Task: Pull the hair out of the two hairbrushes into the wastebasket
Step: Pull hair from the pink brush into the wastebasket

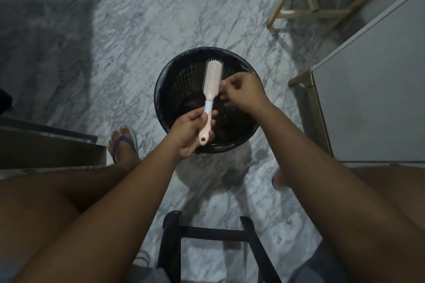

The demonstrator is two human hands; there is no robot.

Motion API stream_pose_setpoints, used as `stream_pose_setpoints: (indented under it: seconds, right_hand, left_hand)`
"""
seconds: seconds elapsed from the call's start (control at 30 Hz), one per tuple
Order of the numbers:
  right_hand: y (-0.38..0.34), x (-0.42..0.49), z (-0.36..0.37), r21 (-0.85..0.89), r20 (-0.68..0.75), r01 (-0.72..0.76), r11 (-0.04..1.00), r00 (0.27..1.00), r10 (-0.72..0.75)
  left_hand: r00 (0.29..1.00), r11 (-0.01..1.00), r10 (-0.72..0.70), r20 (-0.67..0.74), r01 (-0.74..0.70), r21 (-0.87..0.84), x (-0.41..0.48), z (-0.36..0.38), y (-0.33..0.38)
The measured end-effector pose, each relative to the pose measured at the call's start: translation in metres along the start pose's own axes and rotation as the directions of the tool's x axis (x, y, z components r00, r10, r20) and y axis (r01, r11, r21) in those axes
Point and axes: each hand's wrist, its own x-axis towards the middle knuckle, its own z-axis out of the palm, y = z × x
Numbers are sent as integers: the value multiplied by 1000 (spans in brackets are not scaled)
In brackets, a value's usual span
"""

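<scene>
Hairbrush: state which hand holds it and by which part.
The left hand grips the hairbrush by its pink handle, its head above the wastebasket. The right hand pinches its fingers together beside the bristles; whether they hold hair cannot be told.

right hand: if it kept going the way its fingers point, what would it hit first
The right hand points toward the hairbrush held by the left hand over the wastebasket. It would likely meet the bristled head's side first; depth is unclear.

Hairbrush (212,78) over wastebasket (174,71) — between knees
</scene>
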Motion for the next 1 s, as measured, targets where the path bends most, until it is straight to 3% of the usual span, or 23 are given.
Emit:
stream_pose_setpoints:
  seconds: [0.07, 0.33, 0.5, 0.57, 0.67, 0.73, 0.9, 1.0]
  right_hand:
    - [2, -4, -2, -81, 80, 13, 997, 997, -7]
    - [7, 3, -6, -179, 63, 75, 981, 996, -64]
    - [6, 15, -13, -17, -223, -12, 1000, 975, 7]
    - [3, 18, -16, -21, -245, 16, 1000, 969, -20]
    - [-7, 11, -9, -301, -67, 203, 932, 970, -233]
    - [-8, 8, 0, -440, 66, 274, 855, 960, -274]
    - [-10, 14, 15, -514, 6, 216, 831, 969, -248]
    - [-11, 9, 21, -573, -1, 249, 781, 952, -305]
  left_hand:
    - [1000, 1000, -7, 6, 7, 6, 0, 0, 0]
    - [1000, 1000, -18, 12, 18, -18, 0, 1, 2]
    - [1000, 999, -14, -5, 14, -40, 0, 0, 3]
    - [1000, 1000, -14, -20, 14, -26, -1, -3, 2]
    - [999, 999, -13, -32, 14, 33, 0, -4, -1]
    - [999, 996, -6, -40, 9, 89, 1, -2, -4]
    - [999, 987, 28, -45, -21, 157, 1, -1, -6]
    - [998, 989, 33, -44, -26, 147, 3, 2, -5]
